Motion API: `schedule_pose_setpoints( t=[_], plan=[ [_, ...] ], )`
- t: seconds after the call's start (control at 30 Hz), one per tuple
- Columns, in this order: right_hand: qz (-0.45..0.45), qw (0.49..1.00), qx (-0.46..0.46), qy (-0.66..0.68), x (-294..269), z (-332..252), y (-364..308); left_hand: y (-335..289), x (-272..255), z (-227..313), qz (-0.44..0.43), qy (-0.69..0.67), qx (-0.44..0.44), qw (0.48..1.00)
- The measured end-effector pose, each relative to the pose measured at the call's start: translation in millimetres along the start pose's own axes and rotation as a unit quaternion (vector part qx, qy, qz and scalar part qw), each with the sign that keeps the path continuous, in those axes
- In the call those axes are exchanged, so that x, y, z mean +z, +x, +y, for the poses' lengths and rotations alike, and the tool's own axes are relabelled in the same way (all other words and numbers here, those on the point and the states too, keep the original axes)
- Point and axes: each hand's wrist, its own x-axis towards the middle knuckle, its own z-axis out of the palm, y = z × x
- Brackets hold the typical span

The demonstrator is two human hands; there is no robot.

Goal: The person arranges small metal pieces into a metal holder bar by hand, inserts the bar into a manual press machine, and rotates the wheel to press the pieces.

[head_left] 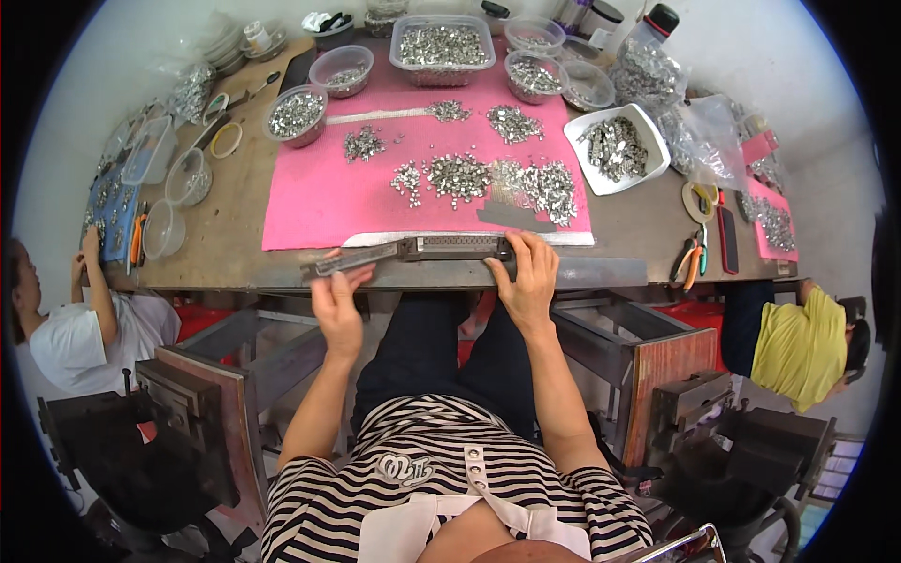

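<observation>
A long, dark metal jig (460, 246) lies along the table's front edge, with rows of small cells or parts along its right half. Its left part is a bar-like piece (361, 257) that angles down and leftward from a joint near the middle. My left hand (336, 293) is closed round the outer end of this bar, its fingers slightly smeared. At the other end, my right hand (532, 280) grips the jig between thumb and fingers. Just beyond lie heaps of small silvery metal pieces (458, 178) and a flat grey strip (516, 218) on the pink mat (310, 202).
Clear tubs of metal pieces (441, 49) line the back. A white square dish (619, 150) stands right of the mat. Pliers (693, 258) lie farther right, beside a tape roll (699, 200). Co-workers sit at left (89, 328) and right (798, 342). Vises (178, 422) flank my seat.
</observation>
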Motion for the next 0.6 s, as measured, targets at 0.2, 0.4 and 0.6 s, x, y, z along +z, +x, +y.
schedule_pose_setpoints(
  t=[0.2,0.4,0.6],
  plan=[
    [-0.004,1.0,-0.001,-0.008,-1,0,-1,4,-16,-1,-0.126,0.025,-0.187,0.974],
    [-0.005,1.0,0.004,0.006,-8,-5,6,24,53,8,-0.19,0.315,0.263,0.892],
    [-0.052,0.996,-0.068,0.02,-20,2,34,37,62,-14,-0.225,0.419,0.288,0.831]
  ],
)
